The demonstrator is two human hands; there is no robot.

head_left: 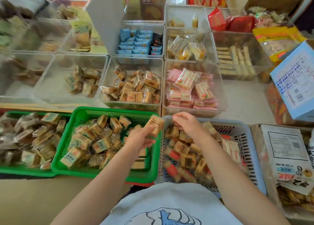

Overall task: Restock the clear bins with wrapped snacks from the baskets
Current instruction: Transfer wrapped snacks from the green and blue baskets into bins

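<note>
Above the near baskets, left hand (141, 138) grips one tan wrapped snack (156, 125), fingers curled round its lower end; the snack is held upright over the right rim of the green basket (108, 111). Right hand (186, 122) hovers over the far-left corner of the blue-grey basket (254, 156), fingers curled downward; whether it pinches anything cannot be told. Both forearms bare, reaching forward from a pale grey shirt (169, 202) with a blue print.

Green basket: heaped with tan wrapped snacks. Blue-grey basket: tan and red-striped packets mixed. A second green basket (25, 171) touches the first on its left, contents blurred.

Just beyond the baskets, a row of clear bins. Bin (132, 104) straight ahead of the left hand holds matching tan snacks, roughly half full. Bin (220, 88) to its right holds pink packets. Bin (51, 81) to its left holds a few tan packets. Further back: bin with blue packets (136, 42), bin with yellow-tinted packets (186, 49).

Right side: light blue carton (295, 81), printed snack bag (288, 158). Surface under the bins is pale; near floor is tan.
</note>
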